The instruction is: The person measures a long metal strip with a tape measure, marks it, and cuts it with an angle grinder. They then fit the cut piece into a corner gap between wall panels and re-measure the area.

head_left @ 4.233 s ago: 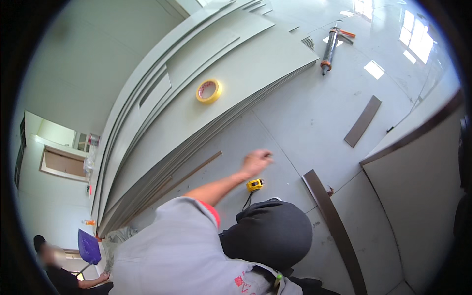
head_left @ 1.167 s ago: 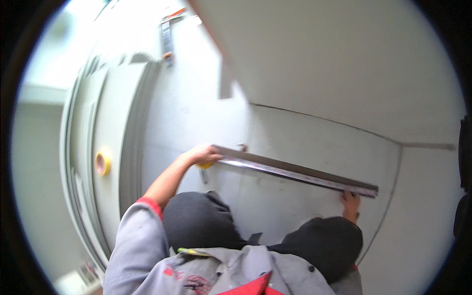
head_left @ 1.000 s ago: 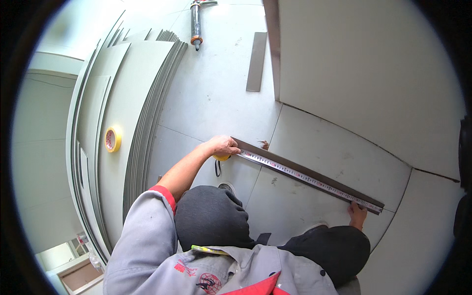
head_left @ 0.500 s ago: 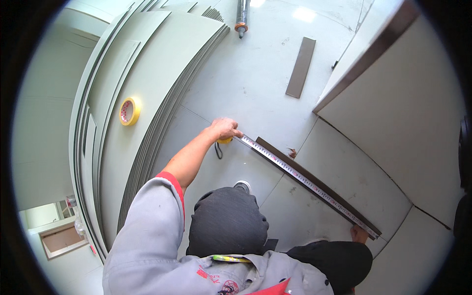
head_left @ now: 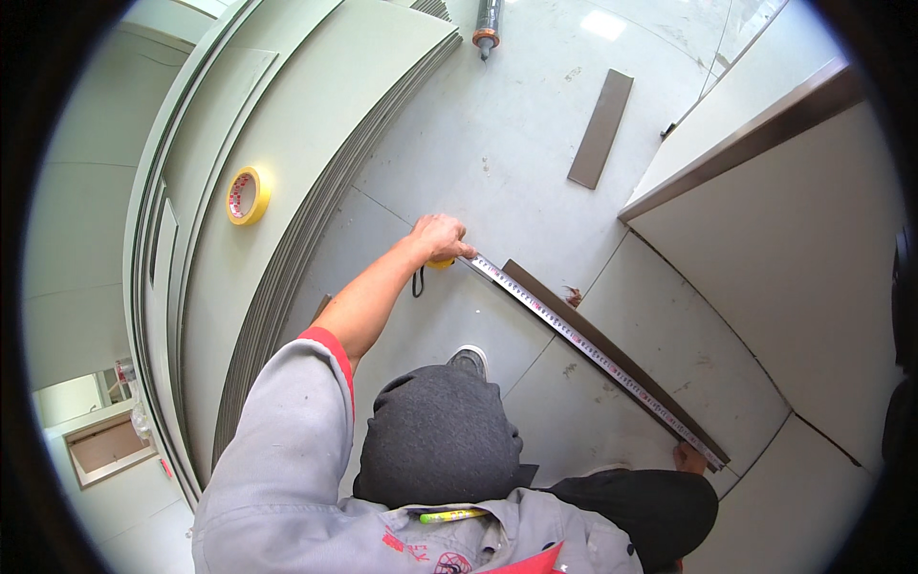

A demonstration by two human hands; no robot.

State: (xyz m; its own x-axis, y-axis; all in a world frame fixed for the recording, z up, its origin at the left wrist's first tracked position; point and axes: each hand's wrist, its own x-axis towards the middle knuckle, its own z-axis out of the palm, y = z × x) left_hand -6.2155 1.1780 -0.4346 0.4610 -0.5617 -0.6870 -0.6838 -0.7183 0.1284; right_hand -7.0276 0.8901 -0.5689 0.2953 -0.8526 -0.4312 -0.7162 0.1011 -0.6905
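Note:
My left hand [head_left: 442, 236] is closed round a yellow tape measure [head_left: 441, 264], whose case is mostly hidden under the fingers. A dark wrist loop hangs below it. The white blade [head_left: 574, 337] runs out straight towards the lower right, along the near side of a long, narrow brown strip [head_left: 620, 362] on the floor. The strip's far left end stops just short of my left hand. At the other end, my right hand [head_left: 688, 459] pinches the blade's tip against the strip; my knee partly covers this hand.
Tall grey-white panels [head_left: 325, 115] stand stacked on the left, with a yellow tape roll [head_left: 249, 196] on them. A shorter brown strip [head_left: 601, 129] and a dark sealant tube [head_left: 487, 29] lie on the floor ahead. A large white panelled unit [head_left: 765, 230] stands on the right.
The view has shifted slightly. Both hands keep their places at the two ends of the stretched blade, and the brown strip lies as before.

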